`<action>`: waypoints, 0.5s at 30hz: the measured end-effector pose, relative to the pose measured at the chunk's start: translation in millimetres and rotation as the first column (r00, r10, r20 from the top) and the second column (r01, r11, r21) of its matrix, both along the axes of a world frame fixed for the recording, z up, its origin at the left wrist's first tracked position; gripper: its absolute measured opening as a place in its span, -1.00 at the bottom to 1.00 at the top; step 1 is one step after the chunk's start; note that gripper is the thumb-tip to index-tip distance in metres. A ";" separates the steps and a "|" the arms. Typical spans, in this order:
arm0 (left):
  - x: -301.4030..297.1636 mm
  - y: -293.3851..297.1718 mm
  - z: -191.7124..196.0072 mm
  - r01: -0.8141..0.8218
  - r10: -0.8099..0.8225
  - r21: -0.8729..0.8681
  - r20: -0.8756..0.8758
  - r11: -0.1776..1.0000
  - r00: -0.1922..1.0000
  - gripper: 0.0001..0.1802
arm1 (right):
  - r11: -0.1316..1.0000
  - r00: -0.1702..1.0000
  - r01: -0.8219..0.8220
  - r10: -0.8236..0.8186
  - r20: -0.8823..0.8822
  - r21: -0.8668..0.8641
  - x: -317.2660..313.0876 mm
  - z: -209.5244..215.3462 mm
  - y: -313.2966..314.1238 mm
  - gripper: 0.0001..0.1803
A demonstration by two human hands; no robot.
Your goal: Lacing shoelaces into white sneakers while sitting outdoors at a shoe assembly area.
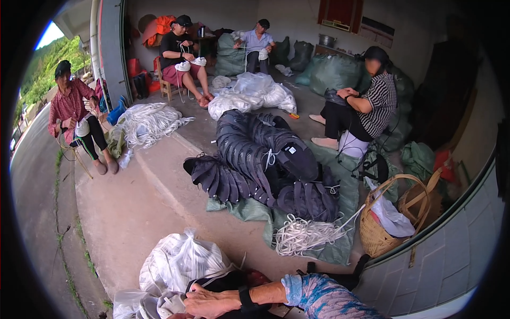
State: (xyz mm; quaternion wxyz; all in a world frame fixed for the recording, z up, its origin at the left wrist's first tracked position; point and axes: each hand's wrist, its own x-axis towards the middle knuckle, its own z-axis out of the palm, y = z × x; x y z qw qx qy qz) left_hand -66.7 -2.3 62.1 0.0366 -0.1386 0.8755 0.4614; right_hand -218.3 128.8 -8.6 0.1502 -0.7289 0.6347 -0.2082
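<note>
My right hand [208, 304] reaches in from the lower right, with a black band on the wrist and a blue and pink patterned sleeve. Its fingers are bent and pressed together beside a white shoe upper [171, 304]; what they pinch is hidden. A sliver of my left hand [180, 316] shows at the bottom edge, its fingers out of sight. Just beyond lies a clear plastic bag [183, 260] packed with white pieces. White lace trails from it toward my dark lap.
Stacked black shoe uppers [241, 143] lie on a green sheet [340, 239], with white laces [308, 234] in front. A wicker basket [377, 228] stands right. Another lace heap [146, 125] lies left. Several seated people [372, 106] work around, with white bags [252, 95] between them.
</note>
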 end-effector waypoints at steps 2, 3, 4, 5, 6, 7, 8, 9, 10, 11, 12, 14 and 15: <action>4.2 -3.9 -10.3 -0.033 0.033 0.089 0.008 0.996 0.999 -0.84 | 0.965 0.995 0.056 -0.076 -0.068 -0.255 3.8 -37.4 -1.4 -0.66; 2.9 -3.0 -9.8 -0.030 0.029 0.095 0.007 0.995 1.000 -0.84 | 0.967 0.995 0.059 -0.079 -0.069 -0.249 3.4 -32.1 0.7 -0.66; 0.8 -1.7 -7.3 -0.026 0.027 0.085 -0.012 0.996 1.000 -0.84 | 0.962 0.993 0.073 -0.095 -0.070 -0.263 3.1 -26.7 2.7 -0.71; -0.9 -1.1 -6.3 -0.022 0.025 0.076 -0.032 0.997 0.999 -0.85 | 0.957 0.991 0.088 -0.112 -0.072 -0.278 2.3 -21.0 3.8 -0.76; 0.6 -1.0 -6.7 -0.026 0.028 0.080 -0.026 0.996 0.999 -0.85 | 0.958 0.992 0.086 -0.108 -0.066 -0.274 3.0 -13.7 3.3 -0.76; 1.9 -1.6 -7.7 -0.038 0.039 0.070 -0.015 0.997 0.999 -0.86 | 0.981 0.997 0.071 -0.076 -0.022 -0.179 3.3 -6.2 2.2 -0.81; 2.7 -1.7 -7.8 -0.049 0.049 0.060 -0.004 0.997 0.999 -0.86 | 0.995 0.998 0.051 -0.049 0.025 -0.084 3.2 -3.2 1.4 -0.86; 2.5 -1.8 -7.5 -0.040 0.040 0.063 -0.006 0.997 0.999 -0.86 | 0.995 0.998 0.060 -0.058 0.024 -0.081 3.9 -4.5 1.4 -0.86; 1.6 -2.2 -6.1 -0.040 0.041 0.080 -0.016 0.996 0.999 -0.87 | 0.988 0.995 0.071 -0.062 0.073 -0.138 4.6 -5.9 0.8 -0.90; 1.3 -3.0 -5.6 -0.040 0.042 0.097 -0.024 0.995 0.999 -0.87 | 0.977 0.990 0.086 -0.063 0.123 -0.195 5.9 -7.5 -0.1 -0.91; 2.5 -3.4 -6.9 -0.039 0.041 0.099 -0.022 0.994 0.999 -0.87 | 0.977 0.990 0.088 -0.064 0.125 -0.192 6.3 -4.6 -1.0 -0.91; 7.7 -5.0 -9.1 -0.032 0.038 0.097 -0.059 0.995 0.998 -0.87 | 0.990 0.996 0.053 -0.043 0.078 -0.132 9.3 0.9 -3.6 -0.93; 11.1 -4.3 -8.9 -0.046 0.051 0.097 -0.048 0.994 0.998 -0.87 | 0.990 0.996 0.041 -0.029 0.089 -0.132 12.0 -1.8 -4.6 -0.93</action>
